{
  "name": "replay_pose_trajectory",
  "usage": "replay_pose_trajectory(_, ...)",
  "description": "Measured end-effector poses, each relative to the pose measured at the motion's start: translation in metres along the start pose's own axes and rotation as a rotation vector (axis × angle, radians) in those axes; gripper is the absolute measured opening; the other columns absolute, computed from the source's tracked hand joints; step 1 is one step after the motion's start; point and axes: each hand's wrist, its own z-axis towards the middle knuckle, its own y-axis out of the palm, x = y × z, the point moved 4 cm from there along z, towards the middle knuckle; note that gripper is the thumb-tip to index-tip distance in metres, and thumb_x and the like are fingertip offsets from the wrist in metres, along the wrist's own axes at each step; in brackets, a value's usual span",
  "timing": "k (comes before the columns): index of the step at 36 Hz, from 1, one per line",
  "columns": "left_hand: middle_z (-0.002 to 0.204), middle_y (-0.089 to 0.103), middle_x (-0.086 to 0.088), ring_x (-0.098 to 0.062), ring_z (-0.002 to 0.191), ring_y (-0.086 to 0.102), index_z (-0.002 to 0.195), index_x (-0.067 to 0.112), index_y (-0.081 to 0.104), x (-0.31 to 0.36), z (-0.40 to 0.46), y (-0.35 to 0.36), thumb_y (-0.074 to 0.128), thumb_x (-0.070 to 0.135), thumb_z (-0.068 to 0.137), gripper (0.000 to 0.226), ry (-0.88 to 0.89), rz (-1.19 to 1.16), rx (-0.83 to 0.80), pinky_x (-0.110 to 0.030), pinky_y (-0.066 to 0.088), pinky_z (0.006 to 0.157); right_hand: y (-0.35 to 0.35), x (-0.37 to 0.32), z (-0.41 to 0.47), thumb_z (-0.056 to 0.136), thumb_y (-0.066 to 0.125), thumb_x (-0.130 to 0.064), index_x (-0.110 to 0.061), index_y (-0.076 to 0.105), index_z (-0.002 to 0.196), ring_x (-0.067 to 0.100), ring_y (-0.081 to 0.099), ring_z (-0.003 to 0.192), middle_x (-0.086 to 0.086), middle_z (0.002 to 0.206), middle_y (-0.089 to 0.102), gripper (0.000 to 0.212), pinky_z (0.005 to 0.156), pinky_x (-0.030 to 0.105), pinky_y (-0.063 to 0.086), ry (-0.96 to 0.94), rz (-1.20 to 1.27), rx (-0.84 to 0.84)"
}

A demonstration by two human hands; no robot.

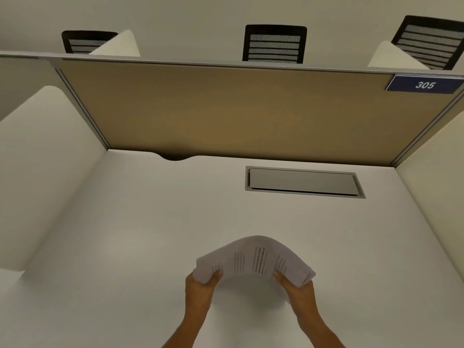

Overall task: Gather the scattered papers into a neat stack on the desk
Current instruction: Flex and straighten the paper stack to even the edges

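A bundle of white papers with printed lines is held above the white desk, near its front middle. The sheets bow upward in an arch between my hands. My left hand grips the bundle's left end, thumb on top. My right hand grips the right end the same way. The bundle's edges look roughly aligned, with the right end fanned slightly. I see no loose sheet lying elsewhere on the desk.
A grey cable hatch is set into the desk at the back right. A tan partition panel closes the back, white side walls flank the desk. A blue sign reading 305 sits at the panel's top right. Black chairs stand beyond.
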Motion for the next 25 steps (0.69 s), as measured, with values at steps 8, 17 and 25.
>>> replay_pose_trajectory(8, 0.072, 0.076, 0.013, -0.003, 0.071, 0.070, 0.082, 0.033, 0.068, -0.005, 0.003, 0.002, 0.085, 0.002, 0.071, 0.038, -0.008, -0.021, -0.003, -0.009, 0.053, 0.052, -0.001, -0.002, 0.004, 0.087, 0.077, -0.022, -0.041, 0.077, 0.085, -0.010, 0.072, 0.072, -0.023, 0.077, 0.079, 0.019, 0.054, 0.008, 0.054, 0.025, 0.006, 0.003)
replay_pose_trajectory(17, 0.075, 0.078, 0.014, 0.001, 0.072, 0.072, 0.079, 0.032, 0.073, -0.010, 0.008, 0.009, 0.087, 0.006, 0.070, 0.031, -0.025, -0.029, -0.041, -0.009, 0.054, 0.057, 0.001, -0.005, 0.012, 0.092, 0.074, -0.023, -0.041, 0.067, 0.097, -0.003, 0.072, 0.083, -0.017, 0.087, 0.078, 0.020, 0.069, 0.015, 0.054, 0.031, 0.008, 0.032)
replay_pose_trajectory(25, 0.079, 0.075, 0.009, 0.000, 0.073, 0.070, 0.089, 0.032, 0.070, -0.009, 0.016, 0.016, 0.089, 0.012, 0.069, 0.034, -0.046, -0.034, 0.026, -0.012, 0.052, 0.054, 0.008, 0.004, 0.017, 0.095, 0.069, -0.023, -0.041, 0.068, 0.088, -0.011, 0.070, 0.073, -0.024, 0.075, 0.077, 0.019, 0.064, 0.013, 0.052, 0.047, -0.020, 0.032)
